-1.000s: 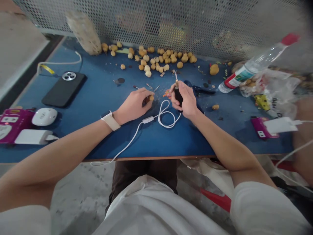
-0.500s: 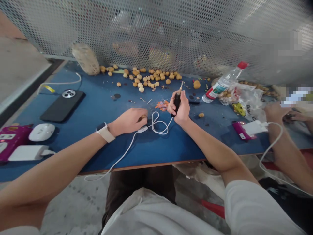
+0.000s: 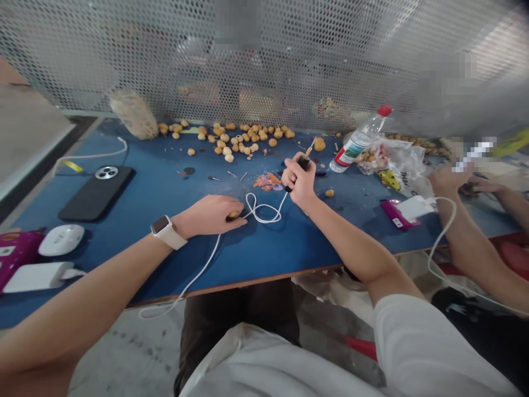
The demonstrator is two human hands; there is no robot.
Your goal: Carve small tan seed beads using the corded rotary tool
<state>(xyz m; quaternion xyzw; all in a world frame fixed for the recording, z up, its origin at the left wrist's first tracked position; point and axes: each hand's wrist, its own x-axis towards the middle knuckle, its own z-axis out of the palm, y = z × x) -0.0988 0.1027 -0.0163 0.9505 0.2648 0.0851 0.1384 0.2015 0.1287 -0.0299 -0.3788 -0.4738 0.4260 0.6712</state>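
Both hands grip: my left hand [image 3: 206, 215] pinches what looks like a small bead [image 3: 233, 214] just beside the white cord [image 3: 264, 219], while my right hand [image 3: 298, 184] wraps a black corded drill [image 3: 303, 162], its bit [image 3: 309, 148] angled up, away from me.

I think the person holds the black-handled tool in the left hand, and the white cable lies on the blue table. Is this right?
Not quite: the head view shows the black-handled tool in the right hand, not in the left hand. The white cable does lie on the blue table, as you say.
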